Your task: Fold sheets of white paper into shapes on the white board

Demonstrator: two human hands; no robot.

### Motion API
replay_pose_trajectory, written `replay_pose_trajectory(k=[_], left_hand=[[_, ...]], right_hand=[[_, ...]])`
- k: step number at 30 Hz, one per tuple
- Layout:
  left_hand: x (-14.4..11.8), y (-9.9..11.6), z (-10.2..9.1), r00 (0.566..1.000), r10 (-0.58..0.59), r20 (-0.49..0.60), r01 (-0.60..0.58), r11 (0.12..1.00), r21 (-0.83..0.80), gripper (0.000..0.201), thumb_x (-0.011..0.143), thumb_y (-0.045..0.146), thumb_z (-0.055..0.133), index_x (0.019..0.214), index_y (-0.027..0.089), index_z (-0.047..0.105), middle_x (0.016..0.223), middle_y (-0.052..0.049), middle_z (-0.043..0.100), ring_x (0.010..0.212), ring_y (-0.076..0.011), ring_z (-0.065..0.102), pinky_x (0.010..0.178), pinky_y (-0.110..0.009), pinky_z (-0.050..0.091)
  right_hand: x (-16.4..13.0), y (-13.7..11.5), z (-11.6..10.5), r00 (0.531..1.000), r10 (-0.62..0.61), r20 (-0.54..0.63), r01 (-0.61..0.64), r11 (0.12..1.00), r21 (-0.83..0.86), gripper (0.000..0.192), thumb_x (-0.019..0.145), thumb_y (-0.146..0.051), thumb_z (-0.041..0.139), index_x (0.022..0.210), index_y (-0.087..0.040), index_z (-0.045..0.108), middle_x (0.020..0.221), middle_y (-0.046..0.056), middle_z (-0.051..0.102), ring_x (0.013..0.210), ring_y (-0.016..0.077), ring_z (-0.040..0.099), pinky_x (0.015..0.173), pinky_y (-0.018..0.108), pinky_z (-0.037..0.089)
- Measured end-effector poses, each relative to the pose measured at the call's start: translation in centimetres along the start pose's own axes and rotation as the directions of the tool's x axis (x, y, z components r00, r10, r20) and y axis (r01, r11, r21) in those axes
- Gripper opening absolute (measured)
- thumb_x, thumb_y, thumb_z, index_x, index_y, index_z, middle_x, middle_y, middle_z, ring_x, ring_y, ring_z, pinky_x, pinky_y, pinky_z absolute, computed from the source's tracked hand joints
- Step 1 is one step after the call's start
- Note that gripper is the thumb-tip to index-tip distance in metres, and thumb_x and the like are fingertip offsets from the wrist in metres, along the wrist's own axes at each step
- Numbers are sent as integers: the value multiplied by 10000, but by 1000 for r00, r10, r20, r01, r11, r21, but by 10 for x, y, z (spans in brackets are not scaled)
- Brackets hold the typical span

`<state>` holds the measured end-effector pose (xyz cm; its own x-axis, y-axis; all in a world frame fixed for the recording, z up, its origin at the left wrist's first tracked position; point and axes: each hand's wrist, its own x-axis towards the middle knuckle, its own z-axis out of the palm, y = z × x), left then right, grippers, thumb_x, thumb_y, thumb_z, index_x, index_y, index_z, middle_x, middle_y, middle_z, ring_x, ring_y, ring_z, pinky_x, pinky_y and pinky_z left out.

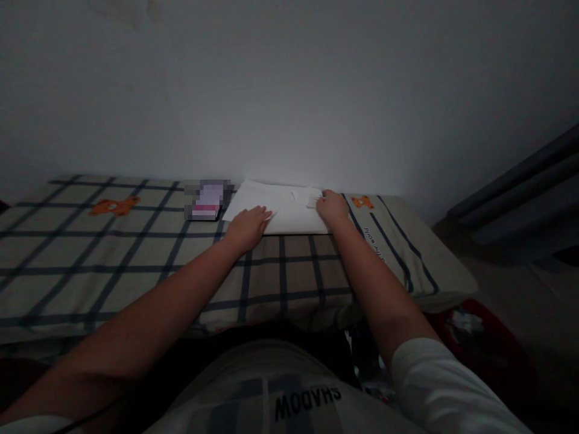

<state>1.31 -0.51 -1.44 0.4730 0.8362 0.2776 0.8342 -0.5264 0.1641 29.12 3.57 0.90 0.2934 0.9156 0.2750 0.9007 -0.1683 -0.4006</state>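
Observation:
A white folded cloth (280, 208) lies flat on the checked bedsheet (136, 259), up against the wall. My left hand (248, 226) rests palm down on the cloth's near left edge, fingers spread. My right hand (332, 206) sits at the cloth's right side, fingers curled at a small raised fold (307, 196) of the same white fabric. Whether it pinches the fold is not clear in the dim light.
A small pink and white box (207, 202) lies on the bed just left of the cloth. The sheet has orange bear prints (114, 207). A pale wall (289, 90) rises behind the bed. The bed's right edge (447, 271) drops to a dark floor with a red item (479, 337).

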Motion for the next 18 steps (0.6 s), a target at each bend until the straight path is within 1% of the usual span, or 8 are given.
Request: replay_pose_trajectory(k=[3,7,10,12,14,16,17,18], left_hand=[[2,3,-2,998,22,59,-25,998,50,464,1067,281,346,1452,197,592,1584,-142,512,1495,-287,457,1209,-522,379],[4,3,-6,995,22,100,-22,1000,-3,492,1073,286,325,1482,147,560,1611,-153,470,1515,-295,423,1233,-516,337],[2,3,-15,996,-90,17,91,989,-115,509,1077,349,317,1462,153,586,1573,-128,527,1449,-289,515,1184,-451,414],[0,6,-26,985,-160,-71,148,978,-150,494,1063,368,356,1409,154,637,1491,-114,617,1388,-280,577,1126,-392,465],[-1,10,-39,972,-180,-150,171,983,-66,462,1052,367,374,1314,193,714,1323,-111,735,1229,-311,683,976,-399,531],[1,16,-51,975,-142,-173,152,987,43,452,1051,383,384,1288,215,731,1233,-119,771,1113,-328,726,829,-389,533],[2,19,-55,976,-119,-179,137,987,88,445,1052,399,390,1270,228,738,1197,-116,782,1076,-331,734,774,-379,517],[4,21,-58,984,-78,-159,100,986,132,433,1049,407,401,1255,241,743,1163,-111,790,1043,-334,740,739,-372,501]], right_hand=[[-5,-5,-4,1000,-19,16,20,999,-47,410,948,-226,509,1289,-112,707,1215,256,732,1147,368,687,973,484,504],[-9,-8,-8,999,-38,20,39,997,-72,399,954,-219,499,1271,-97,709,1214,257,726,1155,371,680,969,483,506],[-11,-10,-11,997,-78,-16,77,996,-53,403,974,-225,469,1281,-108,702,1271,228,711,1167,349,665,993,475,497],[-13,-16,-12,979,-202,-38,203,979,8,402,982,-224,464,1290,-117,698,1273,192,714,1152,315,660,1009,449,490],[-18,-27,-12,907,-420,-6,418,901,114,387,973,-234,514,1306,-145,689,1206,143,730,1090,269,668,995,407,497],[-24,-42,-8,771,-636,39,614,757,224,407,955,-258,586,1350,-196,661,1253,108,692,1039,222,667,946,356,517],[-28,-49,-5,713,-700,40,671,698,250,464,937,-292,639,1396,-226,630,1329,104,650,1050,214,660,937,346,522],[-31,-56,-2,693,-720,32,691,676,257,521,925,-323,668,1436,-252,598,1386,104,612,1071,218,656,901,340,531]])
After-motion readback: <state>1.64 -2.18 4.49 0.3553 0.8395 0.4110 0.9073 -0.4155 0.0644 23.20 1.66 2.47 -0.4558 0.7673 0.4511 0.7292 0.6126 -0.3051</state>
